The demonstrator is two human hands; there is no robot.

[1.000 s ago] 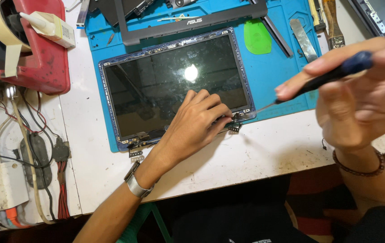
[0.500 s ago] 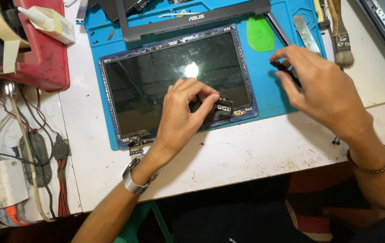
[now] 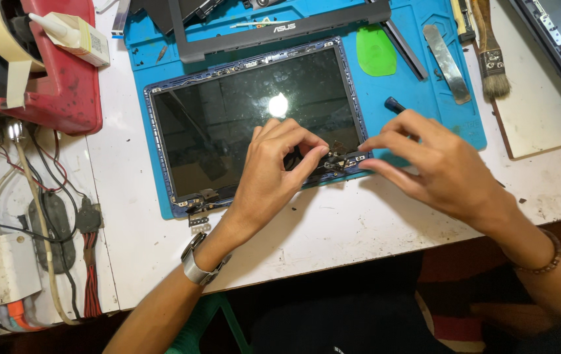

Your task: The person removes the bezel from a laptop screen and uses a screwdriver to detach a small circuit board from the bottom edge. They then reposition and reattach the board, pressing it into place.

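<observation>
A laptop screen panel [image 3: 254,128] lies flat on a blue work mat [image 3: 425,98], steady for close work. The left hand [image 3: 274,177] pinches the small metal hinge [image 3: 336,159] at the panel's near right corner. The right hand [image 3: 435,167], just beside it, touches the same corner with extended fingertips, holding nothing; a dark screwdriver [image 3: 395,105] lies just beyond its fingers.

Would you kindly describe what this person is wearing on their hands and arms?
Both hands are bare, with no gloves, and no sleeves show on the forearms. The left hand has a silver metal-band wristwatch on its wrist. The right hand has a thin dark brown beaded bracelet on its wrist. No rings are visible.
</observation>
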